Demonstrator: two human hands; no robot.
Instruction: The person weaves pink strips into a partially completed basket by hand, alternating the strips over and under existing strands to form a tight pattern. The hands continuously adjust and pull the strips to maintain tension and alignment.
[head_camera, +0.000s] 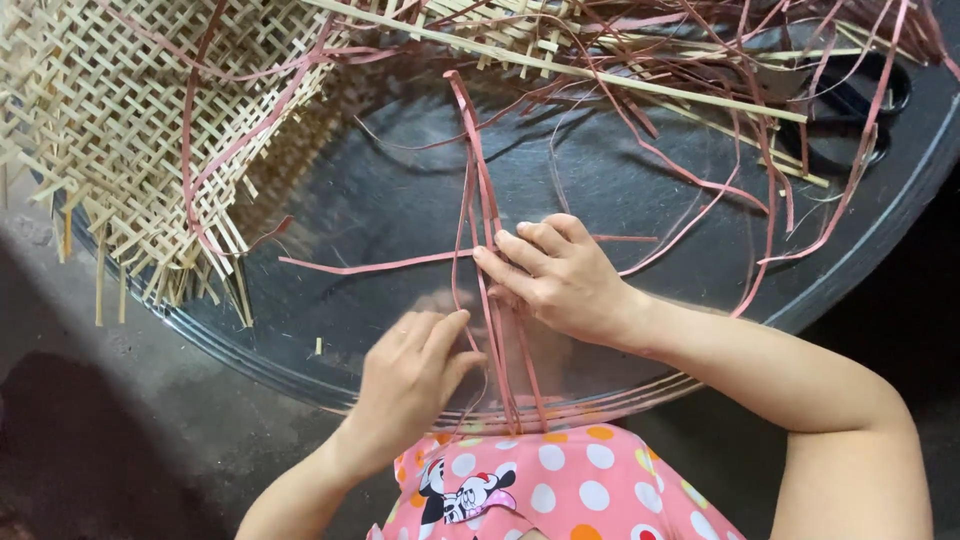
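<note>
Lying under both hands: bundle of pink strips (490, 290), running from the near table edge away past the fingers, fanning out beyond them.

Pressing down on the bundle from the right: right hand (560, 280), fingers bent and close together, fingertips pinning the strips flat against the table (400, 200); one strip crossing sideways beneath them.

Pinching at the bundle from the near left: left hand (415, 375), fingers narrowed onto the strips, thumb tucking under; exact strip being gripped not showing.

Lying well beyond and left of the left hand: woven bamboo mat (130, 130), pale, open lattice, loose ends hanging over the table rim, pink strips threading through it.

Lying beyond the right hand: long pale bamboo slat (600, 75), slanting across the far side; more loose pink strips (780, 180) tangling over and right of it.

Showing dimly under that tangle, far right: dark scissors (850, 110), handles only partly making out.

Sitting nearest the camera, below the hands: pink spotted garment (560, 480), cut off by the lower frame edge.

Being cut off: mat at top and left; table at right.
</note>
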